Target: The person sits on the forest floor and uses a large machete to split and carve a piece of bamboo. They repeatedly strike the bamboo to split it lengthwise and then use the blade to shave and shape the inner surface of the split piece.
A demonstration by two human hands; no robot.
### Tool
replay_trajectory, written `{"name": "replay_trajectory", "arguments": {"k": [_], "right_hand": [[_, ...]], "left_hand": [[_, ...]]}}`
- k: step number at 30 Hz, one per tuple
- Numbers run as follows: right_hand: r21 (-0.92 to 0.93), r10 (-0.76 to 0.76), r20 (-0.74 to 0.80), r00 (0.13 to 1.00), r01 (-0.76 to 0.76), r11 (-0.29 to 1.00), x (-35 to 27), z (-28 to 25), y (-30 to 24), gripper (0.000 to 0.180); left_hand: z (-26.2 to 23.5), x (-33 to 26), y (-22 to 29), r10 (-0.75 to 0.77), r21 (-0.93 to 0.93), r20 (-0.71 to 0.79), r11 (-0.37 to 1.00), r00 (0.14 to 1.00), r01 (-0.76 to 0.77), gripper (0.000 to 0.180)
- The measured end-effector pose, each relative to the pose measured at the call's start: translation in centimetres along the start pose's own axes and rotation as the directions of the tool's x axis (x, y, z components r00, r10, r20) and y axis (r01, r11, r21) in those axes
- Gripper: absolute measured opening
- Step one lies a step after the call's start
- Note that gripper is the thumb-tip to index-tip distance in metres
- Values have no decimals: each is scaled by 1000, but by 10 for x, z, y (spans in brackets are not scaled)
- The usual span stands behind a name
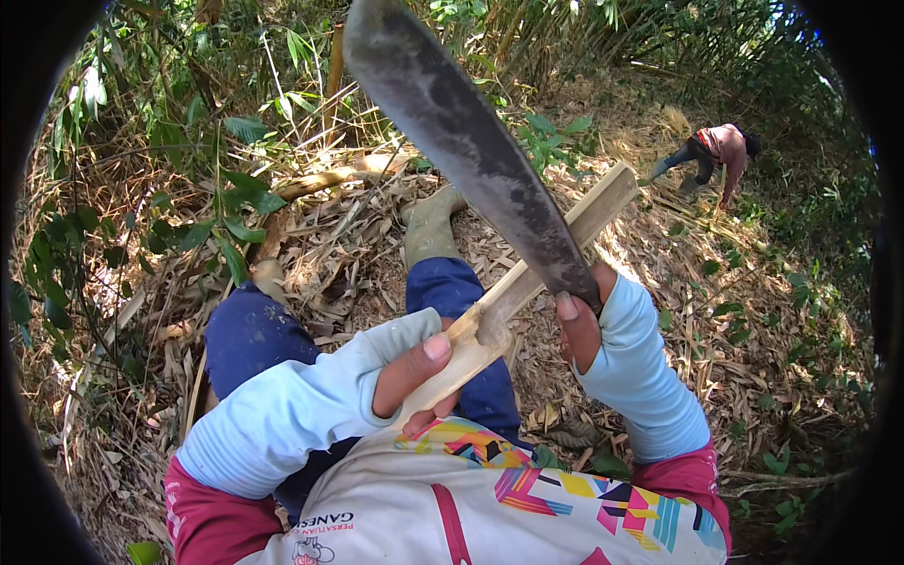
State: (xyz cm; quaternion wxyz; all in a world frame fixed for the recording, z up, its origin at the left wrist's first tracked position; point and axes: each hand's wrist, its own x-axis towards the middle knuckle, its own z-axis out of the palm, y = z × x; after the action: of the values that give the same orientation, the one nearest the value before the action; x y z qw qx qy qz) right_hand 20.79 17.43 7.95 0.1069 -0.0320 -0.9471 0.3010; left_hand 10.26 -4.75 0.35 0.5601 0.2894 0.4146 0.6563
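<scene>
My left hand (414,377), in a light blue fingerless sleeve, is closed round the lower part of a split bamboo piece (598,207). The bamboo slants up to the right and has a joint, or node, just beyond my thumb. My right hand (589,315), sleeved the same way, grips a machete (461,141) near the base of its blade; the handle is hidden in my hand and sleeve. The broad, dark, stained blade points up and to the left. It crosses in front of the bamboo; whether the two touch I cannot tell.
Dry bamboo leaves (377,273) cover the sloping ground round my boot (433,221). Leafy plants (226,207) grow at the left, with a thin upright stump (334,75) behind. Another person (720,155) bends toward the ground at the far right, by dense undergrowth.
</scene>
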Motion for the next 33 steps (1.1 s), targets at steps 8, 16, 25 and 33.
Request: {"name": "replay_trajectory", "arguments": {"k": [8,16,25,33], "right_hand": [[80,39,12,999,-40,996,-3,4,6,16],[95,9,-17,1000,-7,995,-2,8,13,17],[124,30,1,1000,-29,992,-3,6,9,16],[131,31,12,999,-32,991,-4,9,12,20]], "left_hand": [[4,1,0,13,10,-27,1000,1000,-12,59],[3,4,5,25,-38,46,999,999,-24,60],[1,1,-2,-82,-168,8,982,997,82,67],[5,0,4,-58,-192,15,980,998,60,60]]}}
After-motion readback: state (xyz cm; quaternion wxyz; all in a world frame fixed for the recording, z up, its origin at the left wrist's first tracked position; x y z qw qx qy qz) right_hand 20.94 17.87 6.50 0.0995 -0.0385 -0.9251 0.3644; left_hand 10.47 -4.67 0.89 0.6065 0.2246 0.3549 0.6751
